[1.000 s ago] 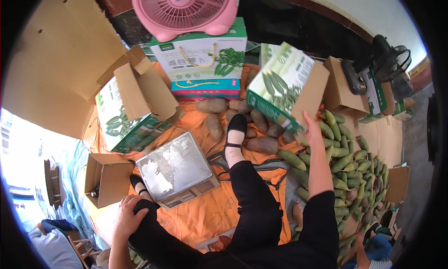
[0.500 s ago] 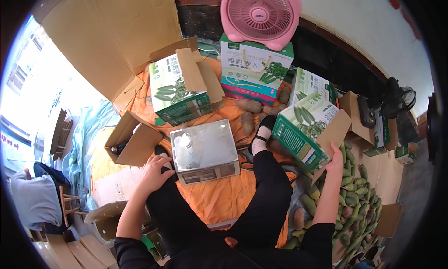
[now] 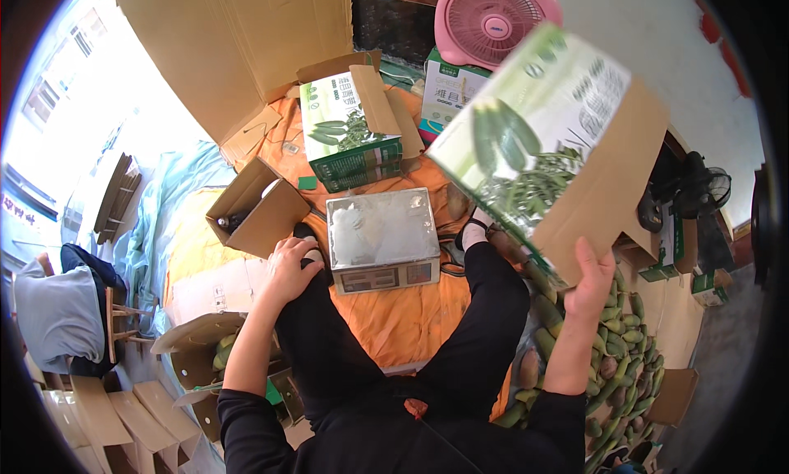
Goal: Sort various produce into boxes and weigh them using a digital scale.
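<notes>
My right hand (image 3: pixel 593 278) grips the near edge of a green-and-white printed carton (image 3: pixel 526 145), its thumb along the brown flap. The carton is raised and tilted, its picture of green radishes toward me. My left hand (image 3: pixel 292 267) rests on my left knee with fingers spread, holding nothing. Between my legs stands a weighing scale (image 3: pixel 382 231) with a worn silvery top and a display panel on its near side. Beside the left hand sits an open brown box (image 3: pixel 271 219) with dark items inside.
Another printed carton (image 3: pixel 349 137) with open flaps stands beyond the scale on orange sheeting (image 3: pixel 370 334). A pink fan (image 3: pixel 493 26) sits on a box at the back. Green radishes (image 3: pixel 612 355) are heaped at the right. Cut cartons (image 3: pixel 144 416) lie at the lower left.
My right hand has lifted the printed carton up toward me from beside my right foot. The left hand stays on my knee. The whole view has shifted a little.
</notes>
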A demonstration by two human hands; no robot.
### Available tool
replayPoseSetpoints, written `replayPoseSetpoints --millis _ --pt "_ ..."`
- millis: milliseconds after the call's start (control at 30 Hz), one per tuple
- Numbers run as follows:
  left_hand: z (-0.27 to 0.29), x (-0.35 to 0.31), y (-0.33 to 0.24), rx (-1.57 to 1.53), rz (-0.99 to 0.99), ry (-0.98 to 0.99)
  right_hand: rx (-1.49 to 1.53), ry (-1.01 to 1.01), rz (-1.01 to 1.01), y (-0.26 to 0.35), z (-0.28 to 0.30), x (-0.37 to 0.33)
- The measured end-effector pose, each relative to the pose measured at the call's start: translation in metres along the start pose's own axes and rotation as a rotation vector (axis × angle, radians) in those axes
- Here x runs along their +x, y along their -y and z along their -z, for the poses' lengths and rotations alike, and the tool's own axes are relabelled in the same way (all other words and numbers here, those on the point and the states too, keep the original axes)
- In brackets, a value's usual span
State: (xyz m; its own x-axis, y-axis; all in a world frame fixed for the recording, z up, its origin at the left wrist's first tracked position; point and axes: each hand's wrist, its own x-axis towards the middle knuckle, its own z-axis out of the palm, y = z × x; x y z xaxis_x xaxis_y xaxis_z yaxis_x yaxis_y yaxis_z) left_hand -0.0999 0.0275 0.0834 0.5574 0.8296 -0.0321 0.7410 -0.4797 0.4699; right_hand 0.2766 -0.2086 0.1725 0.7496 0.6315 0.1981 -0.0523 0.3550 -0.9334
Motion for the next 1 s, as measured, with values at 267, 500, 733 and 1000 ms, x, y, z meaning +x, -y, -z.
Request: replayPoseSetpoints --millis 267,500,733,1000 --pt "-0.005 -0.003 0.007 0.021 -0.048 -0.084 -0.5 0.239 0.159 -0.042 -0.047 0.022" --pt "0.003 -0.003 -0.006 -0.04 -0.096 -0.115 -1.111 0.674 0.692 -0.12 -0.092 0.029" --pt "0.004 -0.006 -0.007 -0.149 -0.105 -0.141 -1.333 0.864 0.51 -0.197 -0.079 0.025" --pt "0.015 0.032 -0.048 0.21 -0.177 0.008 -1.308 0.656 0.553 -0.211 -0.073 0.018"
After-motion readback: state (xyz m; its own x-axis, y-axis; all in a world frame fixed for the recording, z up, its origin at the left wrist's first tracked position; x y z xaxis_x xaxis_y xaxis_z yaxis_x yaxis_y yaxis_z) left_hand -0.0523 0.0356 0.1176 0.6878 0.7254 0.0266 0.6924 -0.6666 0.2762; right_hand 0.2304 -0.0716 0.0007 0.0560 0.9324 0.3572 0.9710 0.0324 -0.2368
